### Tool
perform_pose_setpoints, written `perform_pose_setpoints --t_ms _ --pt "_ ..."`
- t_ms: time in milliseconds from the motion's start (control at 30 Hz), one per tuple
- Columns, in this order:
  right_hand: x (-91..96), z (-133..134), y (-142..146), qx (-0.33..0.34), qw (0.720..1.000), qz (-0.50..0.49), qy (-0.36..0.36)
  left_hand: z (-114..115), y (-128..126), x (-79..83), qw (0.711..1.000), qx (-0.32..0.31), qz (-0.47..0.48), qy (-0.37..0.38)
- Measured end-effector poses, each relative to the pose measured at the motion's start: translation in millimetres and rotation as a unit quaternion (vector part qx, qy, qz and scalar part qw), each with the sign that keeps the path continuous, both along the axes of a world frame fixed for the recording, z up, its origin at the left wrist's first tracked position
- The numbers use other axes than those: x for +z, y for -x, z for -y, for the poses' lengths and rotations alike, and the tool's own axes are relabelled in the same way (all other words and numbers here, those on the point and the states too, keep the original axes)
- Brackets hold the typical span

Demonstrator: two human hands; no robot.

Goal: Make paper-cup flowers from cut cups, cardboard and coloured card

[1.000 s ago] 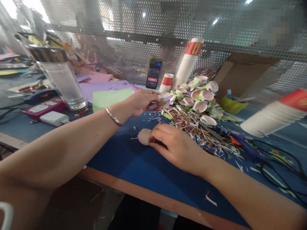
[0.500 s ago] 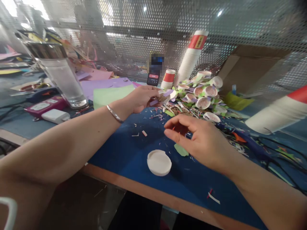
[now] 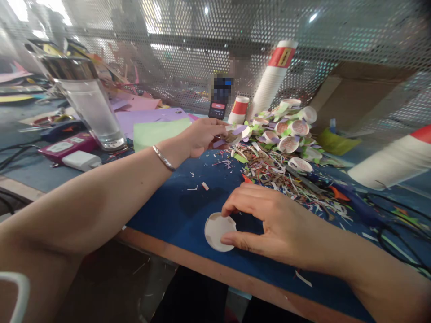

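Observation:
My left hand (image 3: 205, 136) is stretched out at the mid-table, its fingers closed on a cut paper cup bottom (image 3: 235, 133) with purple paper pieces on it. This piece is beside a pile of similar cup bottoms (image 3: 288, 144) trimmed with green and purple paper. Close to the table's front edge lies a plain white cup bottom (image 3: 215, 231), a shallow round disc with a low rim. Over its right side is my right hand (image 3: 269, 220), thumb and forefinger spread apart at the disc. Whether the fingertips touch it I cannot tell.
Paper shreds (image 3: 279, 168) lie before the pile, with a blue-handled tool (image 3: 353, 202) to the right. Stacked paper cups (image 3: 269, 85) lean against the mesh; another stack (image 3: 393, 157) is at right. A glass bottle (image 3: 96, 107) and purple box (image 3: 67, 148) are at left.
My right hand has moved down and left to the white cup bottom, its fingers spreading wider. The green scrap beside it is now hidden. My left hand has stayed with its cup bottom.

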State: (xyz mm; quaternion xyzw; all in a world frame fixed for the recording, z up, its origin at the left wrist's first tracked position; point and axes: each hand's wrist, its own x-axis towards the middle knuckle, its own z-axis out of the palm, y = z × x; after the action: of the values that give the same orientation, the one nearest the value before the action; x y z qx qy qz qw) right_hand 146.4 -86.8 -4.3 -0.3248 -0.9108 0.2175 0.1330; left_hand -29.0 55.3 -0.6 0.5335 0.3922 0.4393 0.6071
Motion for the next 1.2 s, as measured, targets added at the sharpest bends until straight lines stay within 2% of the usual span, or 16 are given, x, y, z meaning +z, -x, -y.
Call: perform_pose_setpoints --t_ms 233,333,400,467,533,600,800,900,1067,1200 --pt "-0.2 11 8 0.026 0.998 -0.004 -0.061 2 0 0.6 1.000 0.003 -0.007 -0.004" --pt "1.3 12 9 0.039 0.999 -0.021 -0.023 2 -1 2.1 1.000 0.014 -0.011 -0.002" --pt "3.8 8 7 0.022 0.998 -0.048 0.021 1 -1 2.1 1.000 0.017 -0.013 -0.002" --pt "6.8 3 1 -0.023 0.996 -0.074 0.046 0 -1 1.5 1.000 0.017 -0.009 -0.003" --pt "8.8 -3 -5 -0.068 0.993 -0.088 0.041 -1 0 0.6 1.000 0.017 0.002 -0.003" --pt "9.1 -4 -8 -0.077 0.993 -0.085 0.031 -1 0 0.2 1.000 0.015 0.009 -0.002" --pt "2.5 7 4 0.027 0.999 -0.024 0.002 0 1 1.1 1.000 0.012 0.009 0.000" --pt "1.4 9 7 0.042 0.999 -0.022 0.006 -1 2 0.4 1.000 0.010 0.014 -0.002" --pt "8.3 5 3 0.013 0.997 -0.049 0.064 -2 1 0.1 1.000 0.005 0.016 0.001" --pt "9.2 -9 -6 -0.061 0.987 -0.111 0.103 0 0 1.3 1.000 0.020 0.013 0.001"
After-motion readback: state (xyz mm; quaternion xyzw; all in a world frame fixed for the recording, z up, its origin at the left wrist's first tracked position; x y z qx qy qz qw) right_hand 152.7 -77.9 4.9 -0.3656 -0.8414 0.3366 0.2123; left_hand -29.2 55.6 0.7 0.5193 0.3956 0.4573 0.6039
